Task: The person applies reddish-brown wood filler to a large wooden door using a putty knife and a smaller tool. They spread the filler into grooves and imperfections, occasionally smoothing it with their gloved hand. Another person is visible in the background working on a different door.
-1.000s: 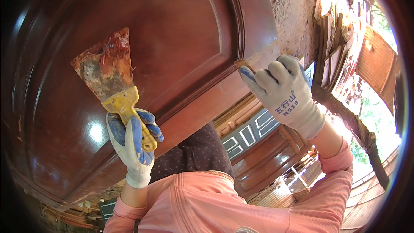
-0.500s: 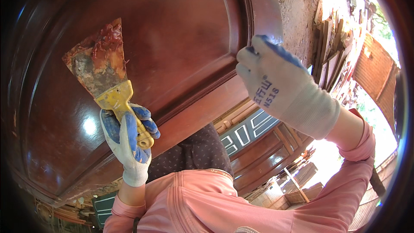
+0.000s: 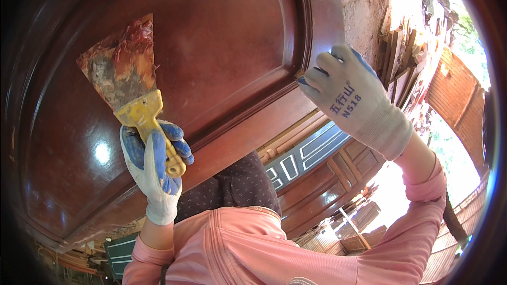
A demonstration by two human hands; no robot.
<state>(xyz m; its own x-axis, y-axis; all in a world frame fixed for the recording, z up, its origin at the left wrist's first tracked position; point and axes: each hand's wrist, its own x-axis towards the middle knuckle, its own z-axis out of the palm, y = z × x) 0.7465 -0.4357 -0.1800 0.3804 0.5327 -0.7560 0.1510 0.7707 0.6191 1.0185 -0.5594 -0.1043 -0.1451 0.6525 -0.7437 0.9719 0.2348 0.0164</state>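
My left hand (image 3: 154, 163), in a white glove with a blue coated palm, is wrapped round the yellow handle of a wide putty knife (image 3: 127, 76). Its worn blade points up and away, smeared with reddish-brown paste near the far edge. Beneath it spreads a glossy dark red-brown wooden door panel (image 3: 222, 26) with moulded edges. My right hand (image 3: 343, 87), gloved alike, is closed with its fingers bent at the door's moulding on the right. Its fingertips are at or just over the wood; whatever they may pinch is hidden.
Below the panel's near edge, a dark blue-grey panel with white lines (image 3: 311, 150) and another brown door (image 3: 327, 182) lie or lean. Stacked wood strips (image 3: 396, 55) and a rusty corrugated sheet (image 3: 457, 87) are at right. My dark patterned trousers (image 3: 232, 187) are close to the door edge.
My right hand has shifted a little to the right along the moulding, with its wrist turned slightly. The putty knife stays in my left hand, almost in the same place.
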